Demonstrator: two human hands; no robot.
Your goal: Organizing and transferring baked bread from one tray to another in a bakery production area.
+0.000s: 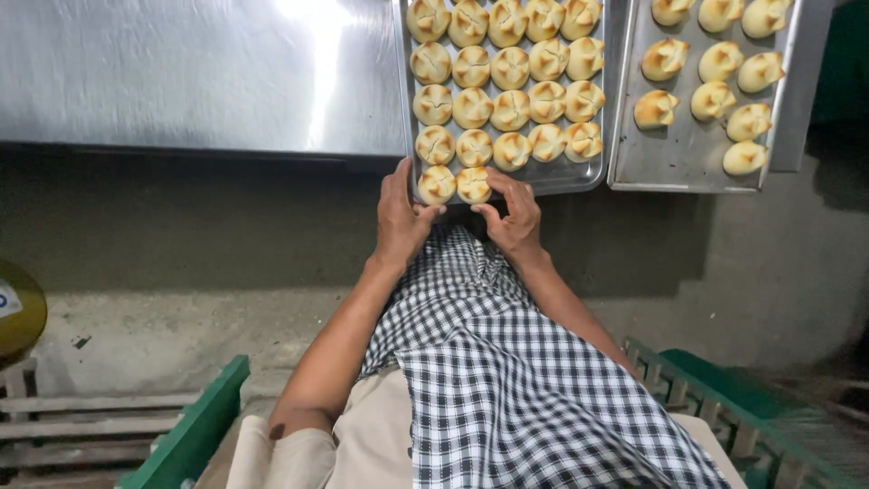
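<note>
1. In the head view, the near baking tray (593, 177) lay on the steel table (199, 72), and its long axis ran away from the person. Its near edge hung a little over the table edge.
2. The left hand (400, 210) rested at the near left corner of the tray, fingers straight and close together, thumb touching a pastry (436, 184).
3. The right hand (516, 215) had its fingers curled narrowly beside the next pastry (473, 184); if it gripped it, one cannot tell.
4. A second tray (679, 154) stood just beside, on the right.
</note>
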